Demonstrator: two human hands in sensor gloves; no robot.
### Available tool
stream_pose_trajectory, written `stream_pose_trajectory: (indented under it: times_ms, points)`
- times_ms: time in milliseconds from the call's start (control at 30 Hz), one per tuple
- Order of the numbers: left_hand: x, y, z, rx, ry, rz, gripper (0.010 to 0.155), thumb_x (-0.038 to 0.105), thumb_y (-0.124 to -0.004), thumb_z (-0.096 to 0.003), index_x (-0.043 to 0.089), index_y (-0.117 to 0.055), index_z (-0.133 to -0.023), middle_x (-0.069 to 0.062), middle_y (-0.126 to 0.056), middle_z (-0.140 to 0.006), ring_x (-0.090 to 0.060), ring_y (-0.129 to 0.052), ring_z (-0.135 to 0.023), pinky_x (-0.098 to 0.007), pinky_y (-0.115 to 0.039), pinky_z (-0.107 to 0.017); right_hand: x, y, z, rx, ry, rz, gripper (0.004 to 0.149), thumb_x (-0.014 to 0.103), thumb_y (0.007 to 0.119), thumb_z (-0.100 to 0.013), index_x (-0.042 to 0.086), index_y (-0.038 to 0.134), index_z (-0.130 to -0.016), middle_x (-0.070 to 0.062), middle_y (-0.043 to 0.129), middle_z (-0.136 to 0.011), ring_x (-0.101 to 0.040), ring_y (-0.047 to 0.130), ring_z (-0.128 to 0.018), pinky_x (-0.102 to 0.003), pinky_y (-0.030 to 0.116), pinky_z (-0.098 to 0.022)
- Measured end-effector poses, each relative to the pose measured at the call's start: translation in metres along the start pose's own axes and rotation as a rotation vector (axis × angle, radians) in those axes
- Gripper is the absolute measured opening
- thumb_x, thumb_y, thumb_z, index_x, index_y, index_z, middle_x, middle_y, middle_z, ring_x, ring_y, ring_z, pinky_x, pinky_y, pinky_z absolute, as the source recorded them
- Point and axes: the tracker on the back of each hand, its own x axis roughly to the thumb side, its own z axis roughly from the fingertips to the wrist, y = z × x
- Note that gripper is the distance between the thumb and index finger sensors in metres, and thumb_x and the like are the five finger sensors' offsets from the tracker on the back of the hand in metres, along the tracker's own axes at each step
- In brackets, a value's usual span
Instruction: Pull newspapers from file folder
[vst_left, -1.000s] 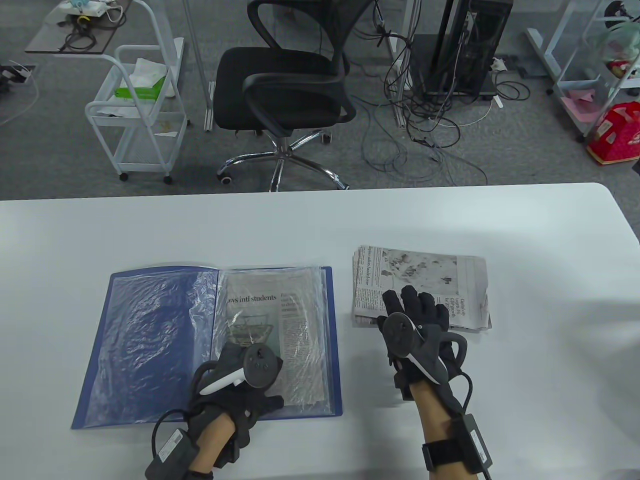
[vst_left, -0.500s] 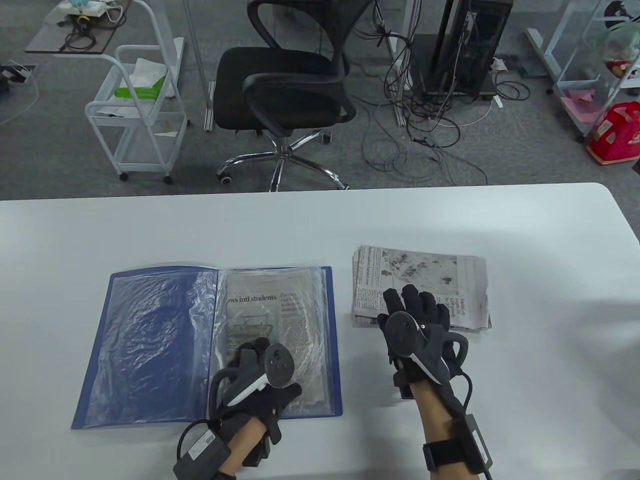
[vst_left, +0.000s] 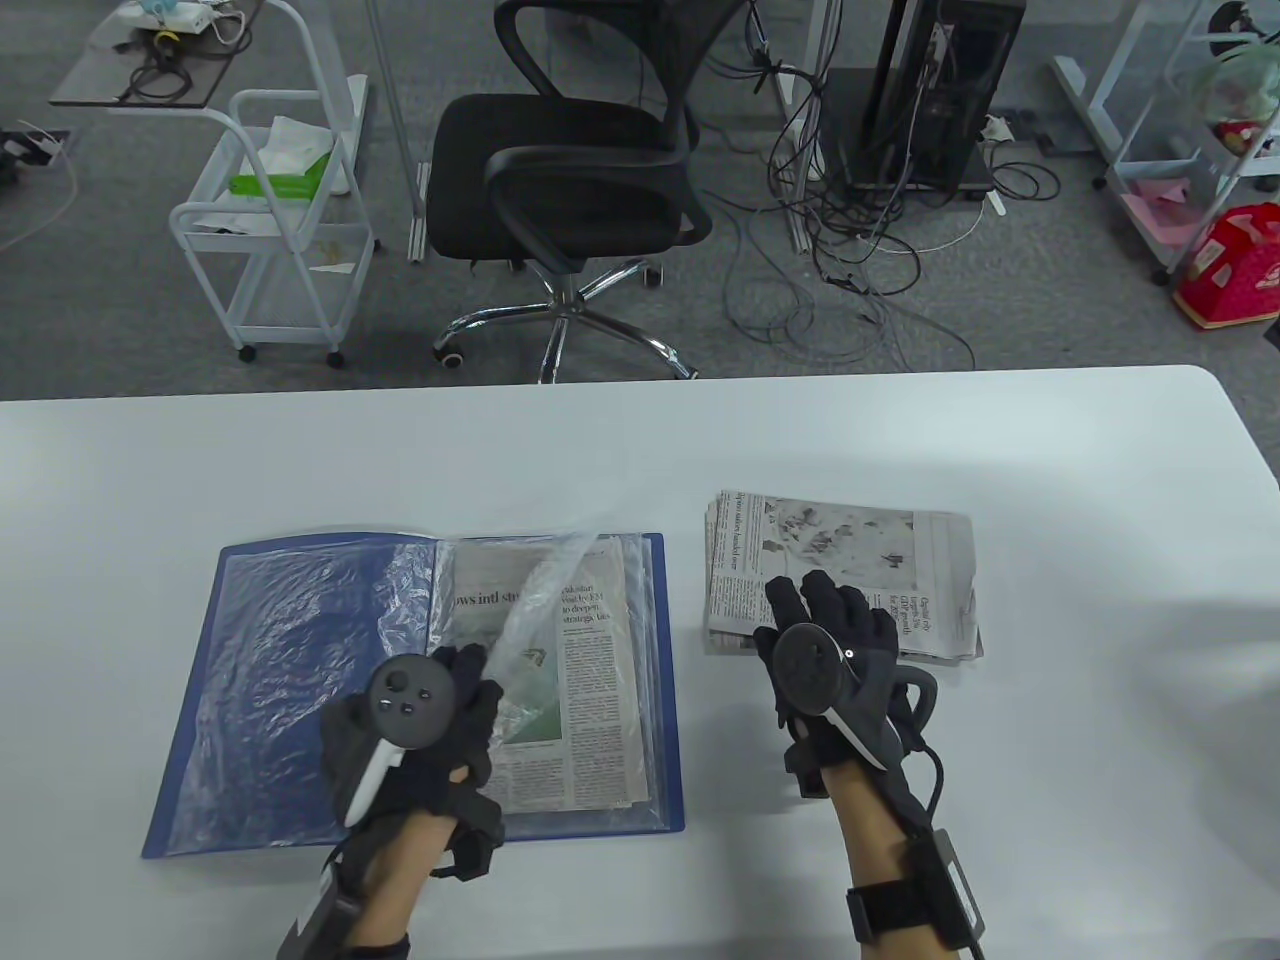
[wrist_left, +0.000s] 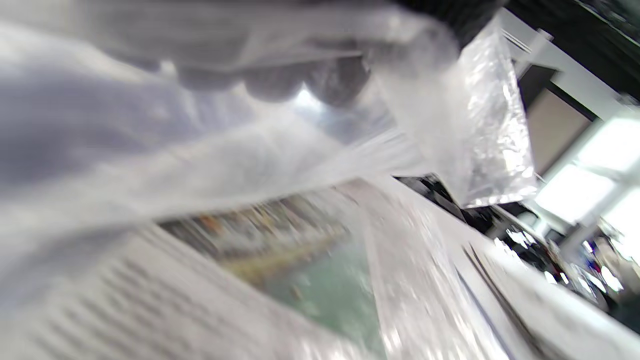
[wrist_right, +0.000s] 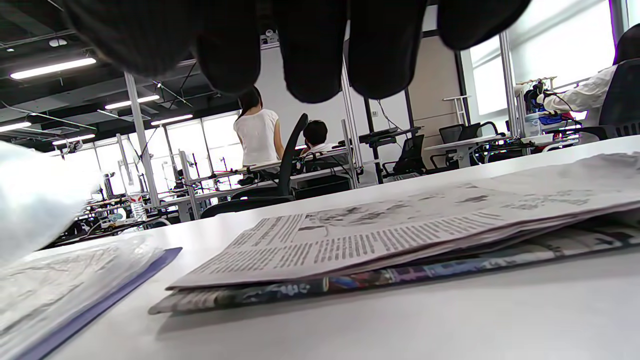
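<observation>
A blue file folder (vst_left: 200, 770) lies open on the white table (vst_left: 640, 440). A folded newspaper (vst_left: 590, 700) lies on its right page. My left hand (vst_left: 440, 715) pinches a clear plastic sleeve (vst_left: 540, 600) and lifts it off that newspaper; the sleeve also shows in the left wrist view (wrist_left: 480, 130), blurred, above the newspaper (wrist_left: 310, 280). A stack of folded newspapers (vst_left: 860, 545) lies right of the folder. My right hand (vst_left: 835, 625) rests with fingers spread over its near edge. In the right wrist view its fingers (wrist_right: 310, 55) hang above the stack (wrist_right: 400, 235).
A black office chair (vst_left: 570, 170), a white trolley (vst_left: 270, 220) and tangled cables (vst_left: 850, 240) are on the floor beyond the table's far edge.
My left hand moved left across the folder's right page and lifted the clear sleeve, baring the newspaper under it. My right hand stayed on the stack.
</observation>
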Motion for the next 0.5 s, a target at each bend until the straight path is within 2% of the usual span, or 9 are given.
stream_pose_trajectory:
  times_ms: [100,167,500]
  points:
    - [-0.029,0.022,-0.004,0.022,0.132,0.115,0.062,0.039,-0.072,-0.0504,0.009,-0.080,-0.104,-0.027,-0.074,-0.110,-0.058,-0.075,-0.096,-0.065,-0.068,-0.062,0.001,-0.001,0.000,-0.006,-0.001,-0.012,0.057,0.050,0.072,-0.041,0.036,0.068,-0.095,-0.007,0.073,-0.105,-0.041,0.077,-0.095,-0.066,0.059,-0.066]
    - [-0.047,0.032,-0.007,0.036,0.209,0.103,0.062,0.038,-0.073,-0.0504,0.009,-0.078,-0.105,-0.027,-0.072,-0.111,-0.058,-0.073,-0.097,-0.066,-0.066,-0.063,0.000,-0.001,0.000,-0.011,-0.004,-0.018,0.057,0.050,0.072,-0.041,0.036,0.068,-0.095,-0.007,0.073,-0.105,-0.041,0.077,-0.095,-0.066,0.059,-0.066]
    - [-0.102,0.045,-0.018,-0.005,0.424,0.019,0.064,0.035,-0.075,-0.0504,0.007,-0.070,-0.108,-0.026,-0.060,-0.115,-0.057,-0.059,-0.101,-0.066,-0.057,-0.067,-0.008,-0.001,-0.002,-0.009,0.022,-0.042,0.057,0.051,0.072,-0.041,0.035,0.068,-0.095,-0.007,0.074,-0.104,-0.041,0.078,-0.094,-0.066,0.059,-0.065]
